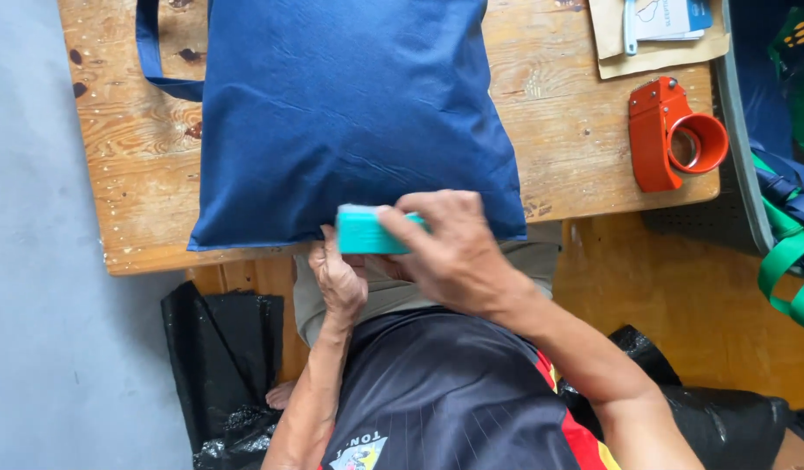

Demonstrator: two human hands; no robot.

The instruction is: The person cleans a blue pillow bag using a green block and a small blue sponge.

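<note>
Bright, even daylight fills the scene, with only soft, faint shadows. The blue bag (350, 113) shows gentle sheen on its folds, without harsh glare. Focus is sharp throughout, though the right hand (450, 248) looks slightly motion-blurred. Edges bend little.

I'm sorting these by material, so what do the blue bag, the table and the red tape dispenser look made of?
Blue bag: matte, probably non-woven fabric; it creases softly without sheen.
Table: bare, worn wood with visible grain, knots and stains.
Red tape dispenser: probably painted metal or hard plastic; smooth, faintly glossy.
</note>
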